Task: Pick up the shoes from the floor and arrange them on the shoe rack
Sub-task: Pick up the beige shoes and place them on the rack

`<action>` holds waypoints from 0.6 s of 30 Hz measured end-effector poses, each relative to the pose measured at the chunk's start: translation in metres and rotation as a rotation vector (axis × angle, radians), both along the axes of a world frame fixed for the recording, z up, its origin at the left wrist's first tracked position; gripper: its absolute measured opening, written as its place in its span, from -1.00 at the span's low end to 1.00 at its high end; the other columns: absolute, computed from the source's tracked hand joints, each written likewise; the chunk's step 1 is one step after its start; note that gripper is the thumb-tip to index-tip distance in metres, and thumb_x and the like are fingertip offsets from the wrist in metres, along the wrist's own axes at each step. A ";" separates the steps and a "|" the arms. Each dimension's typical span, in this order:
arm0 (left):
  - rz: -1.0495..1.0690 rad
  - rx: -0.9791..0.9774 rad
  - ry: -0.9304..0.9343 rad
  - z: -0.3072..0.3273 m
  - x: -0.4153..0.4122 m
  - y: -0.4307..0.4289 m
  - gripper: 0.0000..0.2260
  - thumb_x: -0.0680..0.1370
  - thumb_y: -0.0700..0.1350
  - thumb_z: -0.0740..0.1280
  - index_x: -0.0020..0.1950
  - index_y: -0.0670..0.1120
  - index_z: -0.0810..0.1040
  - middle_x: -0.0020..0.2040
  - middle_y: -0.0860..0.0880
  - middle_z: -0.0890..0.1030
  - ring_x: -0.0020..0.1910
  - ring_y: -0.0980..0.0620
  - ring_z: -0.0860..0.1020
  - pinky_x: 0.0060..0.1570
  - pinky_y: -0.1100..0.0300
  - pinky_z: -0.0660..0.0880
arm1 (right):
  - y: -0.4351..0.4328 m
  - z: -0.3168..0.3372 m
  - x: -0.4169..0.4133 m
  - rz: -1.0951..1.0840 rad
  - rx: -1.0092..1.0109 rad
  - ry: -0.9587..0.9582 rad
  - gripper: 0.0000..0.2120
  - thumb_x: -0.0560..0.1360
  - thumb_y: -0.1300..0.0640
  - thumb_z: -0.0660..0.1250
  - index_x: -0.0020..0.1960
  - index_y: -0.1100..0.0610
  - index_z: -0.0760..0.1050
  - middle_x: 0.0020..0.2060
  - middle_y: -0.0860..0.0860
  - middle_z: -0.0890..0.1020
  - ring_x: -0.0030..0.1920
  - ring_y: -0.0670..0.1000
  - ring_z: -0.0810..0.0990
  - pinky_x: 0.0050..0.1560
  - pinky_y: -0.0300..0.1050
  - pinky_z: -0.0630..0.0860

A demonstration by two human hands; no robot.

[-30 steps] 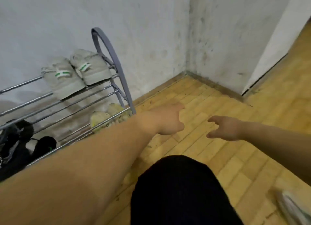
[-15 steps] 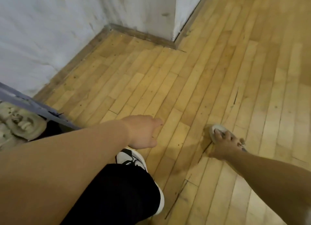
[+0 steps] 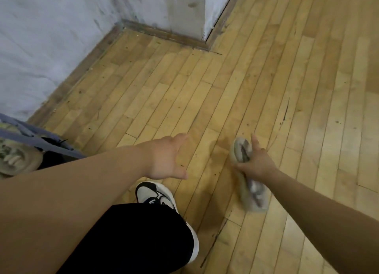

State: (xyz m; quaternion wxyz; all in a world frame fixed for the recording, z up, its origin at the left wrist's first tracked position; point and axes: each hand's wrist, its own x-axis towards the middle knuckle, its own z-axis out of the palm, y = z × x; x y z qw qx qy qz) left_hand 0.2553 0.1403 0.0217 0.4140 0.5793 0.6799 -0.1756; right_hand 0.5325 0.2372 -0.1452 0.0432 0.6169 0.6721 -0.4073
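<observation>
My right hand grips a grey, worn shoe around its middle, toe pointing away from me, just above the wooden floor. The shoe's heel end shows below my wrist. My left hand hovers empty with fingers spread, left of the shoe. The grey metal shoe rack pokes in at the left edge, with a pale beige shoe on a low bar.
My own black-and-white sneaker and black trouser leg stand between my arms. White walls meet at a corner with a dark skirting board at the top. Bare floor stretches to the right.
My view swung from the rack down to the floor. My right hand reached the grey shoe, closed on it, and now lifts it; the left hand stayed empty.
</observation>
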 end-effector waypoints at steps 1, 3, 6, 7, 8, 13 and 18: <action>0.044 0.013 -0.027 0.002 0.000 -0.001 0.06 0.46 0.28 0.48 0.66 0.17 -0.23 0.65 -0.05 0.17 0.55 -0.09 0.30 0.46 -0.04 0.34 | -0.003 0.011 -0.022 -0.105 -0.057 0.153 0.22 0.35 -0.20 0.59 0.64 -0.21 -0.27 0.47 0.15 0.40 0.33 0.28 0.51 0.21 0.12 0.55; 0.118 0.036 -0.082 0.007 0.003 -0.001 0.14 0.38 0.32 0.53 0.65 0.23 -0.26 0.66 -0.05 0.14 0.57 -0.08 0.27 0.47 -0.07 0.33 | -0.010 0.040 -0.068 -0.405 -0.250 0.495 0.11 0.32 -0.12 0.63 0.60 -0.21 -0.06 0.42 0.07 0.47 0.26 0.23 0.59 0.10 0.13 0.64; 0.084 0.171 0.003 0.017 0.000 -0.002 -0.02 0.50 0.21 0.46 0.64 0.29 -0.21 0.56 -0.09 0.28 0.41 -0.13 0.44 0.32 -0.03 0.45 | -0.014 0.084 -0.127 -0.697 -0.459 0.822 -0.24 0.40 -0.07 0.60 0.45 -0.12 0.23 0.23 0.12 0.57 0.08 0.17 0.67 -0.20 -0.03 0.66; 0.055 0.250 0.064 0.022 -0.006 -0.003 -0.15 0.58 0.14 0.40 0.65 0.31 -0.15 0.51 -0.10 0.36 0.33 -0.14 0.48 0.23 0.02 0.47 | -0.014 0.093 -0.141 -0.718 -0.480 0.873 -0.26 0.41 -0.09 0.59 0.44 -0.11 0.25 0.20 0.13 0.57 0.05 0.17 0.68 -0.23 -0.04 0.65; 0.064 0.313 0.089 0.028 -0.013 -0.005 -0.25 0.62 0.08 0.35 0.65 0.33 -0.07 0.49 -0.08 0.41 0.31 -0.12 0.50 0.17 0.08 0.46 | -0.014 0.101 -0.154 -0.715 -0.497 0.906 -0.22 0.40 -0.11 0.59 0.48 -0.12 0.23 0.21 0.13 0.57 0.04 0.17 0.69 -0.22 -0.04 0.66; 0.312 0.373 -0.060 0.097 -0.073 -0.033 -0.35 0.58 0.01 0.47 0.58 0.32 0.27 0.50 0.16 0.46 0.35 0.20 0.48 0.22 0.30 0.32 | -0.029 0.142 -0.197 -0.362 -0.234 0.792 0.20 0.27 -0.36 0.56 0.64 -0.26 -0.16 0.47 -0.05 0.45 0.30 0.08 0.58 0.28 0.12 0.56; 0.668 0.492 -0.341 0.178 -0.132 -0.129 -0.41 0.45 0.04 0.59 0.43 0.30 0.50 0.23 0.11 0.70 0.19 0.07 0.67 0.31 -0.03 0.54 | -0.068 0.216 -0.254 0.131 0.107 0.879 0.02 0.37 -0.36 0.50 0.63 -0.26 -0.01 0.45 -0.24 0.40 0.32 -0.06 0.55 0.29 -0.05 0.52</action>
